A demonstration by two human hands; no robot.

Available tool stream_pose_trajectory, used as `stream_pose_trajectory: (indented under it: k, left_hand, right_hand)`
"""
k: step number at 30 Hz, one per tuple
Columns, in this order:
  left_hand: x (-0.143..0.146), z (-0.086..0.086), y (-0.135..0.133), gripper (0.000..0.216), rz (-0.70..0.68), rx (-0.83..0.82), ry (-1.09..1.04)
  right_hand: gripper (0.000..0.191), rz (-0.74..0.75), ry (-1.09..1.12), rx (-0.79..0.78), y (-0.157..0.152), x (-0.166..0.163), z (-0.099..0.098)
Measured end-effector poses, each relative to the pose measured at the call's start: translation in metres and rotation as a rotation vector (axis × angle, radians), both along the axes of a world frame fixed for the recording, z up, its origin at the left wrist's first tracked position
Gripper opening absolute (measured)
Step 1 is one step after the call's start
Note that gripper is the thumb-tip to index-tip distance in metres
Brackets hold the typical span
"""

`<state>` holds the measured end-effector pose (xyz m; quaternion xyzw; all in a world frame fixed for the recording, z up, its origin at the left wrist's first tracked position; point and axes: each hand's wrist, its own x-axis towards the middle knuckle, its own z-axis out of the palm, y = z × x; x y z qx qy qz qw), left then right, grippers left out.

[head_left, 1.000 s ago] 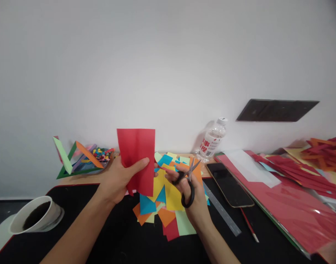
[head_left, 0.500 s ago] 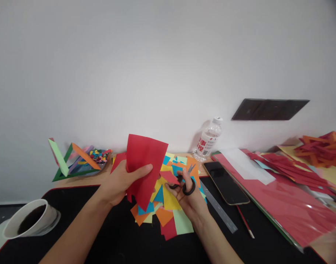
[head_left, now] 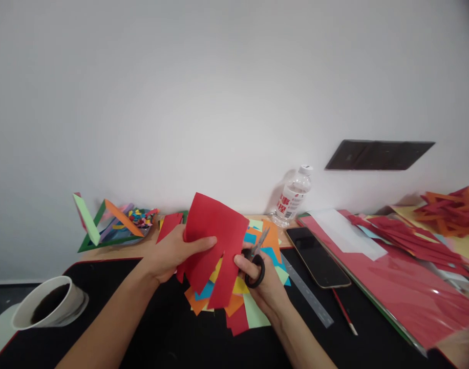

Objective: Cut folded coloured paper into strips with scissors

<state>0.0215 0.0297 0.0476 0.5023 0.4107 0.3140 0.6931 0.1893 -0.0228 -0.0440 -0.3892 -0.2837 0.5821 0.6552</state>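
My left hand [head_left: 169, 254] grips a sheet of red paper [head_left: 215, 241], thumb across its front. The sheet tilts to the right and a long strip hangs from its lower right, partly cut free. My right hand [head_left: 263, 284] holds black-handled scissors [head_left: 255, 261], fingers through the loops, blades pointing up and right just beside the red strip. Under both hands lies a heap of coloured paper squares [head_left: 250, 307] in yellow, orange, blue, green and red on the black mat [head_left: 161, 333].
A dark phone [head_left: 317, 256], a metal ruler [head_left: 307, 297] and a red pencil [head_left: 344, 310] lie to the right. A water bottle [head_left: 294, 197] stands by the wall. Red sheets and strips [head_left: 411, 266] fill the right side. A white cup [head_left: 46, 302] sits at the left, paper scraps [head_left: 115, 220] behind it.
The red sheet has tilted further right and lowered. The scissors have cut into it, leaving a long strip hanging. My right hand has shifted under the sheet's right edge.
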Motion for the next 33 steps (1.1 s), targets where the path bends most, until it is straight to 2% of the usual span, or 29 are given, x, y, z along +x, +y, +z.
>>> stream_pose_trajectory:
  k: [5, 9, 22, 24, 27, 33]
  left_hand:
    - [0.003, -0.005, 0.003, 0.028, 0.112, 0.087, -0.025]
    - [0.005, -0.01, 0.006, 0.029, 0.147, 0.099, -0.054]
    - [0.007, -0.01, 0.007, 0.033, 0.207, 0.086, -0.097]
    - [0.001, -0.007, 0.011, 0.033, 0.283, 0.115, -0.095]
    - [-0.009, 0.001, 0.017, 0.034, 0.474, 0.172, -0.065]
    - [-0.005, 0.007, 0.011, 0.034, 0.396, 0.036, -0.153]
  right_hand:
    - [0.038, -0.177, -0.064, 0.01, -0.001, 0.004, 0.002]
    - [0.037, -0.302, -0.195, 0.018, -0.004, 0.005, 0.006]
    - [0.038, -0.358, -0.239, 0.008, -0.005, 0.003, 0.009]
    - [0.039, -0.386, -0.221, 0.0, -0.004, 0.007, 0.009]
    - [0.041, -0.431, -0.173, -0.011, -0.001, 0.011, 0.009]
    - [0.04, -0.342, -0.163, -0.043, 0.001, 0.008, 0.01]
